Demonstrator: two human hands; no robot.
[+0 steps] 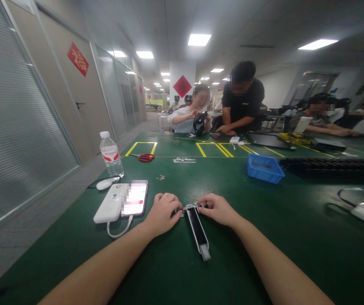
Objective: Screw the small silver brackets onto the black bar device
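Note:
A long, narrow black piece with a white frame lies on the green table, its grey tab pointing toward me. Its exact kind I cannot tell. At its far left corner, my left hand is closed, thumb and fingers pinching a small silvery piece. On the opposite corner my right hand is also closed, pinching another small silvery piece against the far end. Fingers partly cover both small pieces. Beyond the left hand lie several small metal rings, and farther off some thin whitish strips.
Left of my hands are a phone, a white power bank with a cable, a white mouse-like object and a water bottle. Red-handled scissors and a blue bin stand farther off. Other people sit across the table.

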